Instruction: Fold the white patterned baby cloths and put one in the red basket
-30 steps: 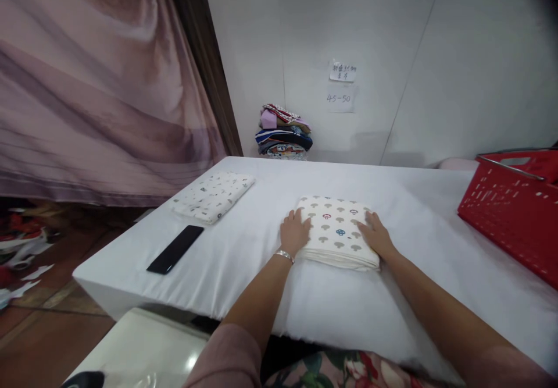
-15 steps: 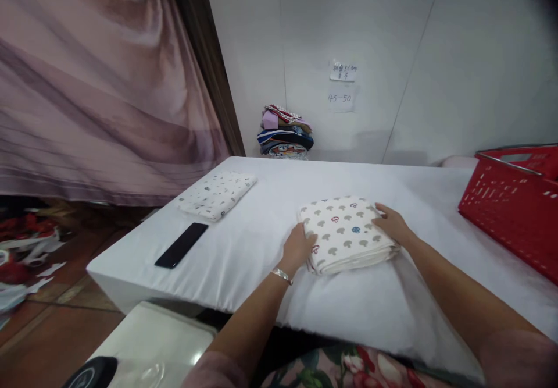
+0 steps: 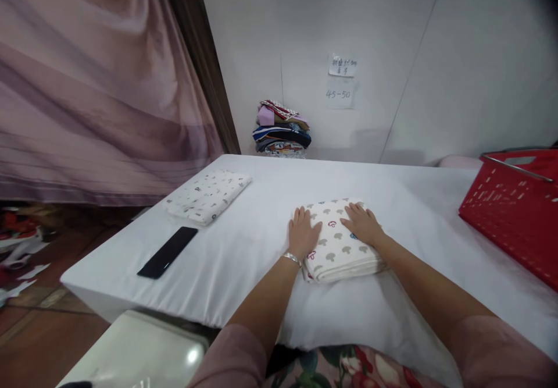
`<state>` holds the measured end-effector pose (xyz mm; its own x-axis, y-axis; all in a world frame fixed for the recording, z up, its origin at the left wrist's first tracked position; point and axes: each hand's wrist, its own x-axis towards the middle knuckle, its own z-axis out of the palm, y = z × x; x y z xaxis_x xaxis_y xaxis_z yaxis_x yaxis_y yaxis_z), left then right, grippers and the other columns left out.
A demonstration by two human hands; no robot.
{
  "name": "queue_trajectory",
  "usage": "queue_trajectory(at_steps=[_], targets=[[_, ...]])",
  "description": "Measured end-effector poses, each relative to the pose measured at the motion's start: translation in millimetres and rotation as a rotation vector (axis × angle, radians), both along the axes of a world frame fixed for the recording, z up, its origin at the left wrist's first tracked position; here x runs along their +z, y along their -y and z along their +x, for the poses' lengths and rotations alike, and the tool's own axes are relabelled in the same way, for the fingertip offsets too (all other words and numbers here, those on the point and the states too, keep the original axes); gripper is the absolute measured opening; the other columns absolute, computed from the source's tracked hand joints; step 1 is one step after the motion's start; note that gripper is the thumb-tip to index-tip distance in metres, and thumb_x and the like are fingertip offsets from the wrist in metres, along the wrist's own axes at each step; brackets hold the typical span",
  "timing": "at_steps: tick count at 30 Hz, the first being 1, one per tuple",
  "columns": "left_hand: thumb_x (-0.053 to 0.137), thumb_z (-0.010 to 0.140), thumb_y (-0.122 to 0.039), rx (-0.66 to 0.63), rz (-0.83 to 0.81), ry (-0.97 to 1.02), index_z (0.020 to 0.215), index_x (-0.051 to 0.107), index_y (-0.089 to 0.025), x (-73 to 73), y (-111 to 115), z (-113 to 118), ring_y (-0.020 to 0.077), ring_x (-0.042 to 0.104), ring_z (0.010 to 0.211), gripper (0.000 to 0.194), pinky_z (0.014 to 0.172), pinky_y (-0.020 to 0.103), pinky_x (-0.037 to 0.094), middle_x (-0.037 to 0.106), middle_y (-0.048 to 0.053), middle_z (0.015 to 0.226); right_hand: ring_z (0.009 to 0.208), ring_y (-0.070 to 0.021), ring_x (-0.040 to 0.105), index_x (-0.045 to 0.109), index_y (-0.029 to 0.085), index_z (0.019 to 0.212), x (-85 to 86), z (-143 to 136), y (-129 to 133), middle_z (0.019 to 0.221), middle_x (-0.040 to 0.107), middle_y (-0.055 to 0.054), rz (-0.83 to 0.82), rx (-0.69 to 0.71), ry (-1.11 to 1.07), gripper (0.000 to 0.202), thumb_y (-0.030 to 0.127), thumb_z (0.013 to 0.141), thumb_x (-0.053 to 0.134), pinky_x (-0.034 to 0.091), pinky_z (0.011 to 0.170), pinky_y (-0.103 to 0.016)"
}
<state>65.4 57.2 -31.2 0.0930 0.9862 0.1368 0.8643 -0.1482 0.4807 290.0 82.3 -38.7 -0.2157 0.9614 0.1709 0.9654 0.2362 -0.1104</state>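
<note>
A folded white cloth (image 3: 337,245) with grey, red and blue mushroom prints lies on the white-covered table (image 3: 244,248) before me. Flat on its left part rests my left hand (image 3: 304,234), fingers spread, with a silver bracelet at the wrist. My right hand (image 3: 362,224) lies palm down on the cloth's upper right, its fingers apart too. Neither hand grips anything. Farther left is another folded white cloth (image 3: 211,195) with small dark prints, and nearer to me a black phone (image 3: 169,252).
A red basket (image 3: 514,202) stands at the table's right. Folded fabrics (image 3: 282,129) are stacked beyond the far edge, by the wall with paper notes (image 3: 340,95). A pink curtain (image 3: 100,85) hangs at left; a white box-like surface (image 3: 139,347) is low at front left.
Both hands have moved from the sides of the mushroom-print cloth onto its top, fingers now spread flat. The view has shifted slightly.
</note>
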Motion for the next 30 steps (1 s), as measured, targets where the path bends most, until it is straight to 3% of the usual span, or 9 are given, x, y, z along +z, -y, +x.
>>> queue_trajectory(at_steps=[5, 9, 13, 16, 19, 22, 26, 30], targets=[[0.039, 0.089, -0.049, 0.002, 0.023, 0.041, 0.138, 0.036, -0.019, 0.3, 2, -2, 0.0264, 0.013, 0.142, 0.057, 0.111, 0.05, 0.02, 0.023, 0.01, 0.152, 0.137, -0.028, 0.025, 0.043, 0.022, 0.135, 0.0, 0, 2, 0.146, 0.035, -0.011, 0.012, 0.003, -0.022, 0.05, 0.046, 0.092, 0.035, 0.025, 0.106, -0.053], [0.039, 0.09, -0.045, 0.033, 0.055, 0.096, 0.135, 0.039, -0.016, 3.1, 5, -2, 0.0277, 0.016, 0.141, 0.054, 0.111, 0.048, 0.023, 0.023, 0.013, 0.152, 0.136, -0.0269, 0.028, 0.051, 0.024, 0.128, 6.8, 5, -2, 0.144, 0.039, -0.009, -0.048, -0.013, -0.194, 0.044, 0.044, 0.09, 0.04, 0.025, 0.108, -0.052], [0.044, 0.088, -0.039, 0.154, 0.087, 0.175, 0.133, 0.039, -0.012, 6.4, 14, -10, 0.0291, 0.03, 0.135, 0.053, 0.107, 0.043, 0.029, 0.032, 0.018, 0.146, 0.13, -0.0278, 0.038, 0.055, 0.02, 0.125, 13.1, 29, 7, 0.14, 0.043, -0.01, -0.031, -0.206, -0.511, 0.046, 0.042, 0.086, 0.045, 0.033, 0.106, -0.047], [0.05, 0.085, -0.038, 0.219, 0.057, 0.264, 0.132, 0.039, -0.013, 9.5, 26, -20, 0.0256, 0.045, 0.122, 0.054, 0.099, 0.036, 0.037, 0.047, 0.016, 0.134, 0.12, -0.03, 0.05, 0.05, 0.018, 0.131, 15.8, 49, 27, 0.133, 0.052, -0.011, -0.143, -0.366, -0.608, 0.057, 0.043, 0.081, 0.052, 0.039, 0.102, -0.045], [0.051, 0.083, -0.042, 0.253, -0.066, 0.34, 0.128, 0.042, -0.017, 11.3, 44, -28, 0.022, 0.059, 0.099, 0.052, 0.083, 0.031, 0.044, 0.059, 0.011, 0.115, 0.118, -0.0288, 0.051, 0.047, 0.015, 0.134, 14.5, 63, 46, 0.132, 0.053, -0.011, -0.194, -0.417, -0.63, 0.064, 0.045, 0.078, 0.055, 0.04, 0.101, -0.04], [0.052, 0.083, -0.044, 0.217, -0.165, 0.381, 0.124, 0.043, -0.02, 11.5, 63, -30, 0.0194, 0.061, 0.083, 0.048, 0.074, 0.029, 0.043, 0.065, 0.004, 0.094, 0.115, -0.0284, 0.054, 0.048, 0.015, 0.134, 8.6, 66, 56, 0.128, 0.056, -0.012, -0.176, -0.447, -0.623, 0.064, 0.048, 0.079, 0.052, 0.042, 0.099, -0.038], [0.056, 0.081, -0.044, 0.195, -0.212, 0.427, 0.122, 0.044, -0.022, 11.9, 78, -26, 0.0193, 0.061, 0.084, 0.048, 0.072, 0.028, 0.042, 0.066, 0.003, 0.091, 0.118, -0.0296, 0.051, 0.05, 0.015, 0.132, -1.7, 62, 57, 0.13, 0.055, -0.011, -0.104, -0.425, -0.506, 0.06, 0.048, 0.082, 0.044, 0.039, 0.101, -0.041], [0.058, 0.079, -0.036, 0.168, -0.238, 0.46, 0.126, 0.042, -0.021, 14.6, 78, -24, 0.02, 0.061, 0.085, 0.053, 0.074, 0.028, 0.042, 0.067, 0.002, 0.086, 0.122, -0.0293, 0.047, 0.048, 0.015, 0.132, -4.5, 58, 57, 0.133, 0.052, -0.012, -0.087, -0.393, -0.429, 0.058, 0.048, 0.085, 0.037, 0.036, 0.103, -0.041]])
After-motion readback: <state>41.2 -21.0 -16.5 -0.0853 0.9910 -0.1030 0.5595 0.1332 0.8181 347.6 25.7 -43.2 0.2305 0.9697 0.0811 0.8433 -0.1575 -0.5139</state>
